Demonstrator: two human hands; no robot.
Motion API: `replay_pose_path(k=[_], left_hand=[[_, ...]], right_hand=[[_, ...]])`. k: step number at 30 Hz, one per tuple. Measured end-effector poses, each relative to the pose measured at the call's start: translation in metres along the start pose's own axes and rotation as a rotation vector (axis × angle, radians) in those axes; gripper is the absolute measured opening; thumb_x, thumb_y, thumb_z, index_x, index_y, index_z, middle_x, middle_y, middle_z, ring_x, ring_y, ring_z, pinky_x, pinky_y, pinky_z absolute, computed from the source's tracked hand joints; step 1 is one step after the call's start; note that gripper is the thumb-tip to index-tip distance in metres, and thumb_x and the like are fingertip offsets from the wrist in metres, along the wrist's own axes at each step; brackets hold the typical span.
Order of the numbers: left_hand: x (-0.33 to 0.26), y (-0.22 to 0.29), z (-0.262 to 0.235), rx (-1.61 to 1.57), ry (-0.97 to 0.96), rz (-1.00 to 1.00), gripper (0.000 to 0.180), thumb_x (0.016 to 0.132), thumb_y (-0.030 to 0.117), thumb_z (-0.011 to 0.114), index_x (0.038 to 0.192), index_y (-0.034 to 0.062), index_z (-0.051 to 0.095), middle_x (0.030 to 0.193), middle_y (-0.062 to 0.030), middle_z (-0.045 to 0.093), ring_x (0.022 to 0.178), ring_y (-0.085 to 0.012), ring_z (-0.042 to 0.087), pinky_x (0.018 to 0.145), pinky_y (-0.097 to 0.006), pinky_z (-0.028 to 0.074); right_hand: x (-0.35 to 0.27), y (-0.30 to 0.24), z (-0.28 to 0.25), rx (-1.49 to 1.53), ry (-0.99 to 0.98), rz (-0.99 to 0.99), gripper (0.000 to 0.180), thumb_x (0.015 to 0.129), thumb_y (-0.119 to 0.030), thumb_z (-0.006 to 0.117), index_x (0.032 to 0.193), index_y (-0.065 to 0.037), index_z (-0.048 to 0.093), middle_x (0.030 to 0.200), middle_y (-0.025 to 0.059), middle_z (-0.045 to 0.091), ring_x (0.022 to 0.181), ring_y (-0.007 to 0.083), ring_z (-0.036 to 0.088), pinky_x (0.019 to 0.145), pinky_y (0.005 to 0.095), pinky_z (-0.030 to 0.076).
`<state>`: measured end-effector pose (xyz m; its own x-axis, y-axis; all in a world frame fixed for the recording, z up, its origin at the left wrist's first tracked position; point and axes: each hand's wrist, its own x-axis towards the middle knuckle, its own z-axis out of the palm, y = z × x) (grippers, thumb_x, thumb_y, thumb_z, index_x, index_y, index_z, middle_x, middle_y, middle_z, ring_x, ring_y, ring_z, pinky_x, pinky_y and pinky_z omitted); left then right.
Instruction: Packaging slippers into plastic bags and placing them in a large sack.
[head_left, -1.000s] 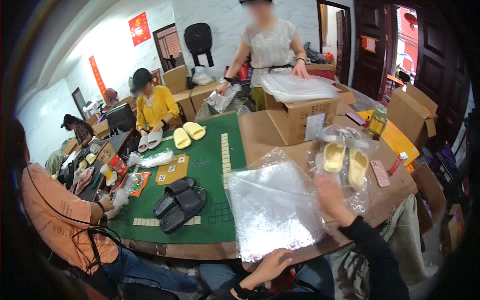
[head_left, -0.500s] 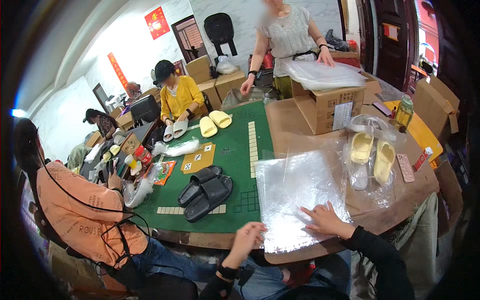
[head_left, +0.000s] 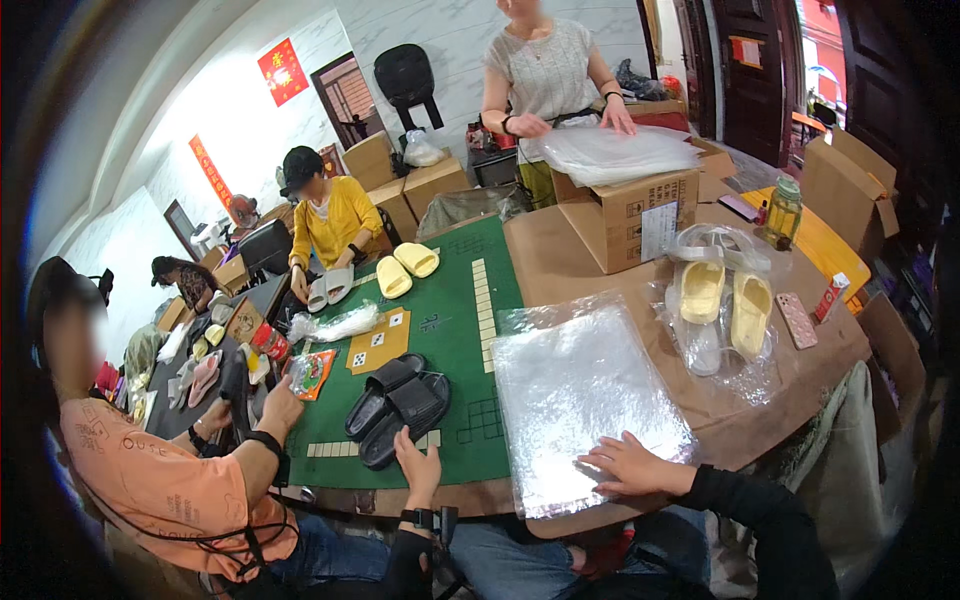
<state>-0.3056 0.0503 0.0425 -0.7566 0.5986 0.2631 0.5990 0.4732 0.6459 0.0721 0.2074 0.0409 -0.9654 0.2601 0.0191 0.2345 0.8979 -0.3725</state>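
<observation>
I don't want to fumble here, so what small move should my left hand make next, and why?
Probably close your left hand gently on the black slippers: it looks empty and open right beside them, while your right hand is over the clear plastic sheets.

Shiny plastic beside matt card and foam

The bags (head_left: pixel 585 395) are clear plastic film, highly glossy and finely crinkled. The sheets (head_left: pixel 620 158) look like milkier plastic, with a softer sheen, over a box (head_left: pixel 662 215) of matt cardboard. The black slippers (head_left: pixel 415 402) look like ribbed foam or rubber, mostly matt; the yellow clogs (head_left: pixel 702 292) look smoother. The mat (head_left: pixel 450 275) appears matt and cloth-like, the brown counter (head_left: pixel 800 378) smooth and dull. The jar (head_left: pixel 784 218) looks glassy and shiny.
</observation>
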Motion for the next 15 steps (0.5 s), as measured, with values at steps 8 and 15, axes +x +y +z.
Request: replay_pose_path(k=[8, 15], left_hand=[[0.069, -0.027, 0.008, 0.066, -0.079, -0.095, 0.076, 0.077, 0.001, 0.057, 0.144, -0.0048, 0.02, 0.15, -0.0268, 0.018, 0.139, -0.0419, 0.018, 0.114, -0.044, 0.019], [0.11, -0.09, 0.021, -0.413, -0.068, -0.07, 0.045, 0.075, -0.006, 0.042, 0.118, -0.0071, 0.054, 0.124, -0.023, 0.052, 0.119, -0.0354, 0.047, 0.102, -0.035, 0.034]], right_hand=[[-0.016, -0.019, 0.011, -0.169, 0.08, 0.003, 0.056, 0.088, -0.045, 0.056, 0.134, -0.015, 0.044, 0.138, 0.018, 0.042, 0.129, 0.0371, 0.037, 0.099, 0.0614, 0.031], [-0.02, -0.048, 0.0, -0.252, -0.03, 0.025, 0.078, 0.082, -0.053, 0.059, 0.143, -0.014, 0.032, 0.144, 0.0165, 0.036, 0.13, 0.0386, 0.038, 0.101, 0.0583, 0.032]])
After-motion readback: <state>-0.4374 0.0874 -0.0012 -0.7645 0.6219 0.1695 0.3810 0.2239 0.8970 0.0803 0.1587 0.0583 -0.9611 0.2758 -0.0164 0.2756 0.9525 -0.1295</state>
